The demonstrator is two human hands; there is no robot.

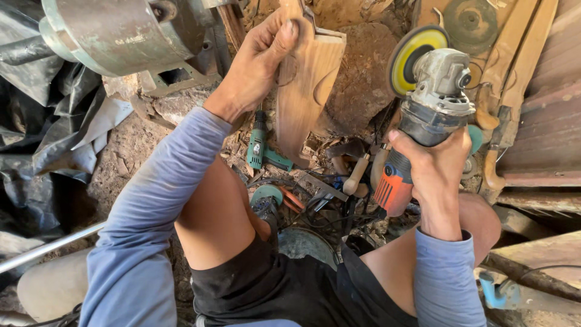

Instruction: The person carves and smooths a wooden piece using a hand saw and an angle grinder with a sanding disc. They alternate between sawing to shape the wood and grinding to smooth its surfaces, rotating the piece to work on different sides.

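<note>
My left hand grips the upper end of a carved wooden board, which stands upright on the littered ground between my knees. In my right hand I hold an orange and grey angle grinder by its body. Its yellow-rimmed sanding disc points up and to the left, a short way right of the board and apart from it. Both arms wear blue sleeves.
A green power drill, wooden-handled tools and cables lie on the ground between my legs. A large metal cylinder and black plastic sheet are at left. Wooden planks and a spare disc sit at right.
</note>
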